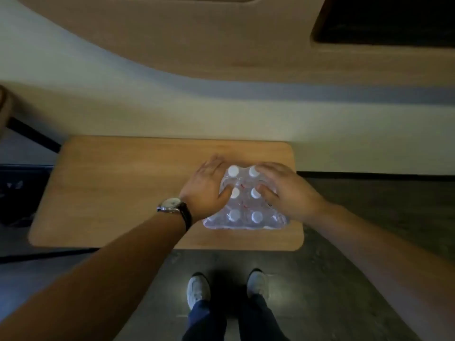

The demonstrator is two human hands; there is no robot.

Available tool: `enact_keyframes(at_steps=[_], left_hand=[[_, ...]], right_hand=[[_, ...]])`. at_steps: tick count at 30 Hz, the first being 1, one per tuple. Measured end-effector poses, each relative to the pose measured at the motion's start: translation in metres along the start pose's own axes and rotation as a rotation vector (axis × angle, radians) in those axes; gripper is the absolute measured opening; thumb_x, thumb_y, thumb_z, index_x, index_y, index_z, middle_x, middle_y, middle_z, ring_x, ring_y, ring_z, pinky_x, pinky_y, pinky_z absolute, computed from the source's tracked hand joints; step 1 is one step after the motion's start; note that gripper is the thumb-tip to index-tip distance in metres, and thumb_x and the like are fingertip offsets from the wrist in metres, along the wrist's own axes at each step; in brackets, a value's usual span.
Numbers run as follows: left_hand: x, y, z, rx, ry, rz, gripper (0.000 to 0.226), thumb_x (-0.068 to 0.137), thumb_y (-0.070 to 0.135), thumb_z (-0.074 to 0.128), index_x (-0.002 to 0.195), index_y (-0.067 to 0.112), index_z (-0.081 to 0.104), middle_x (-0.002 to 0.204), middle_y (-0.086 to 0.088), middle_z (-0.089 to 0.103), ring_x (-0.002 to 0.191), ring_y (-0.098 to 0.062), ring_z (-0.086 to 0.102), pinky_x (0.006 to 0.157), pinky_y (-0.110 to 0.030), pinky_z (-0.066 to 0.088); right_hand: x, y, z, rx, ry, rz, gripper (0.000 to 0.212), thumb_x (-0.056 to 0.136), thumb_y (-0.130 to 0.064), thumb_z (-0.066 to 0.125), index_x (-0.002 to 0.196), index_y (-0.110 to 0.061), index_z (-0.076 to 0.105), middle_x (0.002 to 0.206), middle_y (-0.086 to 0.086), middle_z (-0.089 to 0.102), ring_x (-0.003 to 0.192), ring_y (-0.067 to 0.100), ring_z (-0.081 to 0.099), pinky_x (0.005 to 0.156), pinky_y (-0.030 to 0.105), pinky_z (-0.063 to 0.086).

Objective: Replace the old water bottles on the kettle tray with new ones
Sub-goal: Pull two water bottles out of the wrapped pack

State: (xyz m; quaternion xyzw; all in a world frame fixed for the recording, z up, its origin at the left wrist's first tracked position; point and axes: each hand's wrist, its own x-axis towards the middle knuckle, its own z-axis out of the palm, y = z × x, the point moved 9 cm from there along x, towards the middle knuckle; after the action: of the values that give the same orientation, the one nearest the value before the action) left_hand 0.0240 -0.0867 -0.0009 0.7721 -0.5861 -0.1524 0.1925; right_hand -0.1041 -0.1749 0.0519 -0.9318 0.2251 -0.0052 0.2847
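A shrink-wrapped pack of water bottles [243, 210] with white caps stands on the right part of a low wooden table [118, 193]. My left hand [208, 187] rests against the pack's left side, thumb pressed on the wrap near a middle cap. My right hand [285, 188] lies over the pack's right top, fingers curled on the plastic film near the far and middle caps. Both hands grip the wrap. A wristwatch [173, 206] sits on my left wrist. No kettle tray is in view.
The table stands against a pale wall [172, 114] below a curved tan panel [221, 45]. A dark opening [389, 18] is at the top right. My feet in white shoes [198, 290] stand on the dark floor before the table. Dark items [14, 190] lie at the left.
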Motion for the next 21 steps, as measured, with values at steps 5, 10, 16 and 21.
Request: enact_keyframes(at_steps=[5,10,16,21], left_hand=[[-0.008,-0.037,0.074,0.051,-0.16,-0.132,0.098,0.09,0.068,0.045,0.156,0.005,0.009,0.166,-0.014,0.008,0.152,-0.024,0.001,0.122,-0.039,0.007],[-0.005,-0.044,0.087,0.039,-0.09,-0.088,0.11,0.082,0.075,0.047,0.155,-0.001,0.016,0.165,-0.02,0.013,0.152,-0.03,0.005,0.122,-0.044,0.013],[-0.003,-0.055,0.098,-0.012,-0.119,-0.107,0.12,0.075,0.089,0.037,0.156,0.007,0.006,0.167,-0.01,0.003,0.153,-0.022,-0.006,0.121,-0.049,0.019],[-0.005,-0.059,0.102,-0.045,-0.127,-0.11,0.123,0.07,0.092,0.035,0.157,0.011,0.001,0.167,-0.003,-0.003,0.152,-0.019,-0.011,0.119,-0.054,0.023]], right_hand=[[0.016,0.018,0.056,-0.041,-0.065,0.04,0.035,0.095,-0.016,0.063,0.13,-0.009,0.06,0.132,0.012,0.064,0.119,0.027,0.055,0.092,0.027,0.035],[0.041,0.024,0.099,-0.113,-0.165,0.017,0.04,0.095,-0.017,0.063,0.134,-0.01,0.057,0.135,0.013,0.062,0.124,0.029,0.053,0.102,0.035,0.033],[0.061,0.033,0.131,-0.36,-0.261,0.041,0.043,0.09,-0.039,0.066,0.124,-0.014,0.059,0.126,0.006,0.063,0.117,0.025,0.052,0.098,0.039,0.039],[0.071,0.036,0.139,-0.417,-0.212,0.024,0.044,0.088,-0.046,0.068,0.115,-0.012,0.06,0.124,0.006,0.064,0.115,0.025,0.055,0.095,0.037,0.038]])
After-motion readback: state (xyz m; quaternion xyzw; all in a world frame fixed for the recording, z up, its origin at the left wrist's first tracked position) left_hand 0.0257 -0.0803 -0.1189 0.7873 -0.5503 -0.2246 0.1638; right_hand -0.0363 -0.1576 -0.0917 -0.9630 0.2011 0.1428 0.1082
